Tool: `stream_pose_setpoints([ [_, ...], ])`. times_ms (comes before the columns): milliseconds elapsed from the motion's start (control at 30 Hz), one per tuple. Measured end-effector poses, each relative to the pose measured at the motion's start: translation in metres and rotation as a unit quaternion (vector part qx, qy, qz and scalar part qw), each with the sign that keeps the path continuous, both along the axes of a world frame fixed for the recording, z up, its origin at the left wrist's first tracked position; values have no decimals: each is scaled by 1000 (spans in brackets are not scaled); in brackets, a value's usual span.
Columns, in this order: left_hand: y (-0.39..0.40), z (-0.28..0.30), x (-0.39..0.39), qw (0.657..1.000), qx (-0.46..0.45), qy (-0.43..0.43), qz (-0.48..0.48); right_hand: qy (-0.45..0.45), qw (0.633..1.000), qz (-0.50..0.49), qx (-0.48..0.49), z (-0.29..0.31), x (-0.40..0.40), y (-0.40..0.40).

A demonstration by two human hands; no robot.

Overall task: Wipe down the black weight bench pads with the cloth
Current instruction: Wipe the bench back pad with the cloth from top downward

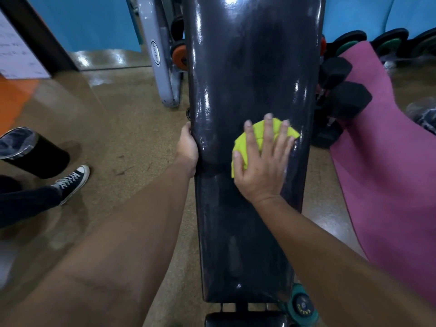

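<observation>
One yellow-green cloth point(245, 147) lies on the long black bench pad point(250, 79), near its middle. The right hand point(262, 166) presses flat on the cloth, fingers straight and spread. The left hand point(187, 147) grips the pad's left edge with curled fingers. Two black dumbbells point(342, 90) and one pink mat point(387, 161) lie on the floor at the right.

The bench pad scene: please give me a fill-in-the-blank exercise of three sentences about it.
1. The right hand presses a ____ cloth flat on the bench pad.
2. The left hand grips the pad's ____ edge.
3. The mat beside the bench is ____.

Missing words: yellow; left; pink
</observation>
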State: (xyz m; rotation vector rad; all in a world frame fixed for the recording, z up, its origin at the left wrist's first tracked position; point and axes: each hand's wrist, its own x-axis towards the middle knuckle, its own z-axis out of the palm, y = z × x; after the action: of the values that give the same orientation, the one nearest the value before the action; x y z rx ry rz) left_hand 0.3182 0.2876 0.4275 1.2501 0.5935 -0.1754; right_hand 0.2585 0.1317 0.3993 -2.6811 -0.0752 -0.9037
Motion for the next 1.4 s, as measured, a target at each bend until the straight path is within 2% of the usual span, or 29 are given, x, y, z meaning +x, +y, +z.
stream_pose_setpoints([
  [100,4,0,2,1000,17,-1,2,-20,993,86,-84,-15,-13,-6],
  [167,8,-7,5,1000,24,4,6,-24,990,93,-106,-17,-13,-21],
  [333,4,-6,4,1000,14,9,7,-20,1000,-18,0,8,12,1],
  [500,4,0,1,999,-3,17,-32,-24,989,109,-94,-13,-11,0],
  [567,8,-3,0,999,0,27,-36,-27,989,106,-98,-16,-12,-5],
  [700,15,-24,-12,996,0,57,-67,-22,999,24,-21,0,3,30],
  [767,17,-33,-17,995,-16,61,-73,-20,998,47,-21,6,3,50],
  [933,18,-30,-19,993,4,78,-83,-19,981,155,-112,-13,-12,48],
  [1167,15,-27,-21,995,5,59,-75,-28,992,96,-77,12,10,61],
  [1300,19,-29,-22,993,30,76,-80,-12,975,166,-150,-4,-6,57],
  [1400,20,-27,-23,991,20,88,-96,-13,972,184,-143,-6,-5,45],
])
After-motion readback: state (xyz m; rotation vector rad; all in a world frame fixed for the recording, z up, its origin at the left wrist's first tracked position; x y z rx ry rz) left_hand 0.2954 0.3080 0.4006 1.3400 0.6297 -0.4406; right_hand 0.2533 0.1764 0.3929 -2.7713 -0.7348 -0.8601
